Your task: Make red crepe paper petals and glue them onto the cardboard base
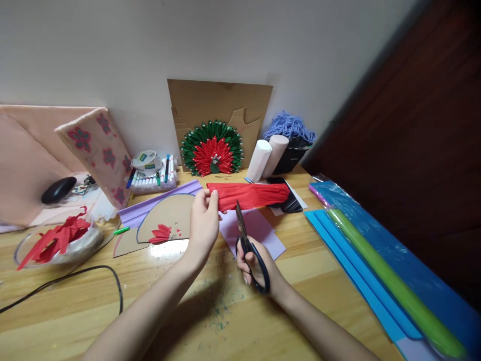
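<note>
The red crepe paper strip is above the wooden desk, partly hiding a lilac sheet. The left hand pinches its left end with the thumb. The right hand wraps the handles of the scissors. The paper is probably light, soft and easily torn; gentle holding at the end seems suitable.

A plain grey wall stands behind the wooden worktop, whose surface catches a glare. A dark reddish-brown panel rises at right.
</note>
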`<action>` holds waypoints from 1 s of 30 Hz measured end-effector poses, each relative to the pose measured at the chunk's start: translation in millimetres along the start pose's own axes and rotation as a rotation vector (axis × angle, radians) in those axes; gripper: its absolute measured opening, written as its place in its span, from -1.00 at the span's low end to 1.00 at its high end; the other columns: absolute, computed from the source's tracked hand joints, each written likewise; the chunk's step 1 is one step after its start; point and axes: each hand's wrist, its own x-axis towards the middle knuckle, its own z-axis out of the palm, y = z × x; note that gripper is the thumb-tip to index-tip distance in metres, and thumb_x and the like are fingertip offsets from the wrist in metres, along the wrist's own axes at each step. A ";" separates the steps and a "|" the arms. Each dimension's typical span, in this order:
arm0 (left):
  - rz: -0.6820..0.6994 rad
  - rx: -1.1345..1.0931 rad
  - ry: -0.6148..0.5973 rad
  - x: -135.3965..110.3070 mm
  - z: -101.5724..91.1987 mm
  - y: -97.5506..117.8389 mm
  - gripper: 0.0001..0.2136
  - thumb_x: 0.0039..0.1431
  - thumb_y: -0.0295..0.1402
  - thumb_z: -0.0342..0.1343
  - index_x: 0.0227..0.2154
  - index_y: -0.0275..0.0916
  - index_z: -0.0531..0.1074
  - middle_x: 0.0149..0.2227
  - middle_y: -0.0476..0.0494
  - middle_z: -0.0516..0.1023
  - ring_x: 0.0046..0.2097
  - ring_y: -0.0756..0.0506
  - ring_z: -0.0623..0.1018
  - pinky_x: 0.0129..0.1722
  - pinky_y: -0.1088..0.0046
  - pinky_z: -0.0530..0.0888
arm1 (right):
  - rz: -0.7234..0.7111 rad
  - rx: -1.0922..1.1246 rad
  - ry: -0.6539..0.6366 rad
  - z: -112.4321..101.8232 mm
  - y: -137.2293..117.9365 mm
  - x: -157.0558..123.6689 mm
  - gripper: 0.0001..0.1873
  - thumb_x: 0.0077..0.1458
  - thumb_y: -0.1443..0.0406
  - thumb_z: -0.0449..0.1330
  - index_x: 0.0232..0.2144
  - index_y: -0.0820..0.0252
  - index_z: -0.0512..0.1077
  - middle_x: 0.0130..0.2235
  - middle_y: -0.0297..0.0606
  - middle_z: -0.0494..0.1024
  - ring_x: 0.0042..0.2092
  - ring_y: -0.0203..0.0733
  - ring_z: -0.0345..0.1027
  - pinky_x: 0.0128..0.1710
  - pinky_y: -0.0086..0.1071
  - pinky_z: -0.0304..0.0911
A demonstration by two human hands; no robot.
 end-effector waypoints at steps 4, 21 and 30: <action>0.231 0.189 0.094 1.6 -1.9 -7.4 -0.84 0.24 -0.24 -0.09 -0.32 -0.21 0.29 -0.40 -0.03 0.39 -0.36 -0.02 0.40 -0.33 0.48 0.33 | -0.001 0.002 -0.076 3.5 4.5 0.8 -0.30 -0.35 -0.30 0.17 -0.48 0.16 0.17 -0.67 -0.59 0.12 -0.71 -0.51 -0.05 -0.76 -0.60 0.03; 0.357 0.248 0.177 13.9 -11.4 -9.8 -0.85 0.26 -0.25 -0.10 -0.28 -0.21 0.27 -0.38 -0.05 0.39 -0.36 -0.03 0.41 -0.33 0.50 0.31 | 0.074 0.136 -0.315 6.3 -13.5 28.4 -0.17 -0.36 -0.40 -0.02 -0.40 0.21 0.28 -0.67 -0.51 0.25 -0.72 -0.40 0.15 -0.65 -0.42 0.25; 0.391 0.293 0.140 13.2 -18.9 2.0 -0.83 0.25 -0.24 -0.08 -0.30 -0.22 0.31 -0.45 -0.01 0.34 -0.41 -0.01 0.35 -0.38 0.51 0.27 | 0.025 0.022 -0.324 6.4 -27.9 20.5 -0.26 -0.31 -0.36 0.03 -0.47 0.18 0.19 -0.66 -0.54 0.20 -0.73 -0.47 0.09 -0.70 -0.52 0.16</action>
